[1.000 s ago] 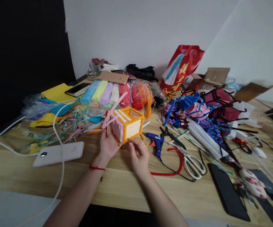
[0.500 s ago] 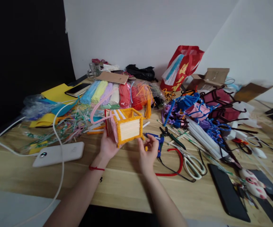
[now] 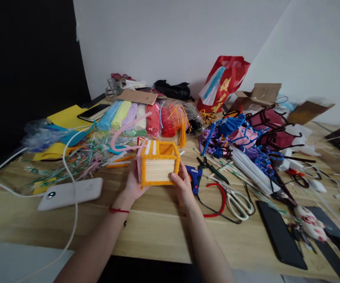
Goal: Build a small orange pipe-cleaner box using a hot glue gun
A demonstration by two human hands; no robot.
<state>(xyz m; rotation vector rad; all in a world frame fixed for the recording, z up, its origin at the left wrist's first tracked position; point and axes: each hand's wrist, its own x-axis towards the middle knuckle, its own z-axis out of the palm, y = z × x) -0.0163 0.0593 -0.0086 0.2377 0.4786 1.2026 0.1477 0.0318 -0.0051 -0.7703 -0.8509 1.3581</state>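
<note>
Left hand (image 3: 134,182): fingers wrapped round the left side of the stick box (image 3: 158,164), palm under its lower corner. Right hand (image 3: 184,188): thumb pressed on the box's right front edge, fingers curled behind, gripping. Box held between both hands just above the desk (image 3: 158,232), near the middle of its front edge, open top up, orange-trimmed. Pink pipe cleaner (image 3: 125,131) arcs off its left rim. Both forearms reach in from the near edge, converging. Blue glue gun (image 3: 193,177) lies just right of the right hand.
</note>
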